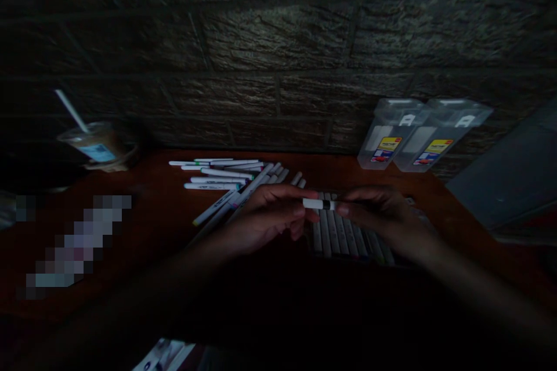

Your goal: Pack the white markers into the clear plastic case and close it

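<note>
A white marker (313, 203) with a black band lies level between my two hands. My left hand (272, 211) pinches one end of it, and the fingers of my right hand (385, 214) close on the other end. Below them, a row of white markers (337, 235) lies side by side, partly covered by my hands. Loose white markers with coloured ends (217, 179) are heaped beyond my left hand, some half hidden by it. The picture is very dark, so the fingertips are hard to make out.
Two clear plastic cases (383, 136) with labels stand at the back right of the brown table (143, 203). At the back left is a drink cup with a straw (98, 145). A stone-block wall (278, 46) rises behind. A blurred-out strip lies at left.
</note>
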Available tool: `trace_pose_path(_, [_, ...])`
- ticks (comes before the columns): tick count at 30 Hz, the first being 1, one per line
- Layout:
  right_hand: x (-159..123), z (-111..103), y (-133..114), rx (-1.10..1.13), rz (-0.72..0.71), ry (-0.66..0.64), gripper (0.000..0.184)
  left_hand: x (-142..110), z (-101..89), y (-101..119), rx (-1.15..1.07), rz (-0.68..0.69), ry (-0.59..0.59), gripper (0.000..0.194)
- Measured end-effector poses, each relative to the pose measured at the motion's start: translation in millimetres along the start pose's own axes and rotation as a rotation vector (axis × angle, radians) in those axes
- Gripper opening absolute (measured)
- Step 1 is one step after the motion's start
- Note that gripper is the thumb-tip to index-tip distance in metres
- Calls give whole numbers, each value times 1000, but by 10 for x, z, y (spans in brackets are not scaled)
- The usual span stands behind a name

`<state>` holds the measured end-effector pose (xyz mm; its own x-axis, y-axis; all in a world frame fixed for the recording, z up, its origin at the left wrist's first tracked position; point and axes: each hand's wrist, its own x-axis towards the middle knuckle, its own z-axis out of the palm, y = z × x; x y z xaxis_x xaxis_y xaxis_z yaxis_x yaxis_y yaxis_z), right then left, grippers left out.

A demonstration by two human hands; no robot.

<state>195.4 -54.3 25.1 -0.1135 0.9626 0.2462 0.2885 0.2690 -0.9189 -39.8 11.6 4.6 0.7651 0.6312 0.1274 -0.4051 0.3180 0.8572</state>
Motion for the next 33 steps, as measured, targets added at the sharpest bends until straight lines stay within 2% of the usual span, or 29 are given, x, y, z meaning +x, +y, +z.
trace_pose_path(6, [15, -1, 3, 102, 112, 62, 15, 32, -3, -19, 76, 6, 100, 27])
trace_pose_path(13, [25, -9, 91, 328, 260, 159, 24, 62, 22, -19, 84, 6, 220, 24])
trace_pose_path(20, [23, 22, 70, 349, 245, 146, 23, 64, -7, -53, 435, 55, 308, 25])
trace_pose_path(27, [33, 24, 62, 463, 220, 114, 18, 25, -25, -63, 496, 86, 262, 31])
trace_pose_path(33, [38, 14, 91, 508, 230, 101, 16, 7, -29, -62, 488, 92, 243, 28])
